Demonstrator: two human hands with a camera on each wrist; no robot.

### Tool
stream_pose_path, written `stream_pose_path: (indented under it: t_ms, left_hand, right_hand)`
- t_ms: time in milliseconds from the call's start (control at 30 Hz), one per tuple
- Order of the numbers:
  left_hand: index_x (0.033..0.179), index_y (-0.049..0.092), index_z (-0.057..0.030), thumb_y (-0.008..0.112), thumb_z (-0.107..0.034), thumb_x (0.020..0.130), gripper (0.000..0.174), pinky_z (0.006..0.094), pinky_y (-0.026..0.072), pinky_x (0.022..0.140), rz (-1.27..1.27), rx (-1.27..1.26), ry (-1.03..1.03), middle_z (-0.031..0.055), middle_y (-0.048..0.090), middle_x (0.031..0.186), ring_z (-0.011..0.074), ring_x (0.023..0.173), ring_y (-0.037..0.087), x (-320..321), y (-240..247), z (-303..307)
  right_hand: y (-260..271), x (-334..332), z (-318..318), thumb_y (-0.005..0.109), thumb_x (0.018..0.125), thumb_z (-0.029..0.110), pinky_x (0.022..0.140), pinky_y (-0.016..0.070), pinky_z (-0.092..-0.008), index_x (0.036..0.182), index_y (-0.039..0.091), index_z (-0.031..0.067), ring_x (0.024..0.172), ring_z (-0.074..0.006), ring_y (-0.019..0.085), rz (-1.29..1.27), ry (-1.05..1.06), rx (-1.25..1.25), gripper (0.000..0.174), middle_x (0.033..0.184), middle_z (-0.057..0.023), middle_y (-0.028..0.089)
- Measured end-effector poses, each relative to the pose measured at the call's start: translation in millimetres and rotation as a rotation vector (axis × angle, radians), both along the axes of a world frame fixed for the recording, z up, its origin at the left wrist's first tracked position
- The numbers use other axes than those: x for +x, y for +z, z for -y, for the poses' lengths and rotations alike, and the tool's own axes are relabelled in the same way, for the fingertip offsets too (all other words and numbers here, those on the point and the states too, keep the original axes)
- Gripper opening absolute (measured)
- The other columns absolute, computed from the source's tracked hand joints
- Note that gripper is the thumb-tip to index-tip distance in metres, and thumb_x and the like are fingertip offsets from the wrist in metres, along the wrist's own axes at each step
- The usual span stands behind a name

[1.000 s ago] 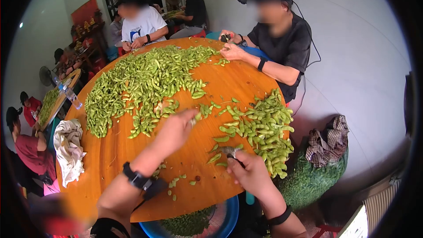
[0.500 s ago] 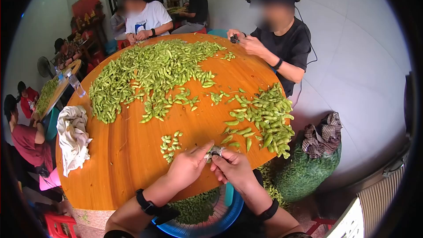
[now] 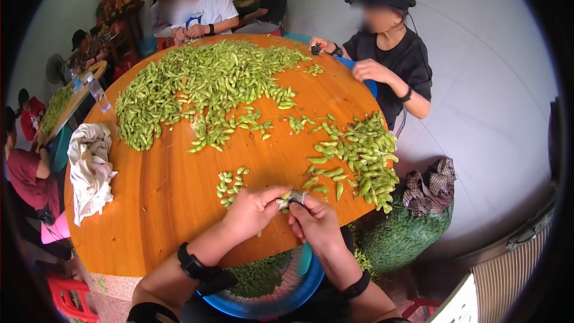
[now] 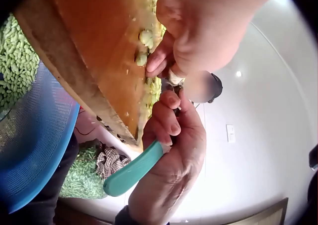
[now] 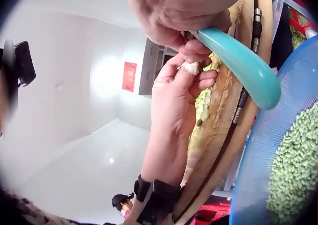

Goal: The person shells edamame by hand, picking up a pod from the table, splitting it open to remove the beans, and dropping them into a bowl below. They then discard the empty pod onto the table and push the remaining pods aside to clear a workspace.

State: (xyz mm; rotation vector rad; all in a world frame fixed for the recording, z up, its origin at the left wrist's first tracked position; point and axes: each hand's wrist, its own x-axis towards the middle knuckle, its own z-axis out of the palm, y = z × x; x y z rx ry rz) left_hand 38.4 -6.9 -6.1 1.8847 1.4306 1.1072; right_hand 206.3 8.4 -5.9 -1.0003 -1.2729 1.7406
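Note:
In the head view my left hand pinches a green pod above the table's near edge. Right beside it, my right hand grips a tool with a teal handle. The left wrist view shows the right fingers curled round the teal handle, with the two hands' fingertips meeting. Something whitish is at the left fingertips in the right wrist view. The tool's working end is mostly hidden by the fingers. Loose shelled beans lie just beyond the left hand.
A large pod heap covers the far side of the wooden table, a smaller one its right side. Below the near edge sits a blue basket of beans. A white cloth lies left. Several people sit around.
My left hand has come back from the small pods mid-table to meet my right hand, which has moved left and nearer the table edge. The person across has moved one hand off the other.

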Motion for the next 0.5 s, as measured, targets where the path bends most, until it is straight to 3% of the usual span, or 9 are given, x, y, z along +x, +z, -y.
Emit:
stream_pose_path:
  t_ms: [133,233,500]
  left_hand:
    - [0.116,0.063,-0.0036,0.053,0.004,0.088,0.030,0.0237,0.0533,0.065,0.197,-0.150,-0.042,0.0067,0.070,0.085,0.0105,0.071,0.066,-3,-3,-3]
    - [0.119,0.063,-0.0073,0.047,0.001,0.094,0.031,0.0205,0.0487,0.056,0.413,-0.335,-0.103,0.0016,0.068,0.083,0.0063,0.062,0.059,-7,-6,-7]
    - [0.117,0.063,-0.0056,0.052,-0.015,0.095,0.026,0.0191,0.0425,0.053,0.784,-0.573,-0.245,0.0034,0.067,0.084,0.0089,0.059,0.055,-26,-4,-15]
  right_hand:
    - [-3,-1,-3,0.050,0.096,0.010,0.038,0.0311,-0.0199,0.090,0.061,0.0060,0.044,-0.0039,0.043,-0.085,-0.008,-0.065,0.013,0.065,0.0019,0.053]
    - [-1,1,-9,0.050,0.095,0.009,0.038,0.0304,-0.0197,0.093,0.063,0.0047,0.044,-0.0040,0.043,-0.086,0.039,-0.094,0.014,0.065,0.0020,0.054]
    - [8,8,-22,0.053,0.093,0.010,0.037,0.0288,-0.0198,0.097,0.064,0.0011,0.044,-0.0049,0.044,-0.136,0.182,-0.243,0.015,0.067,0.0020,0.056]
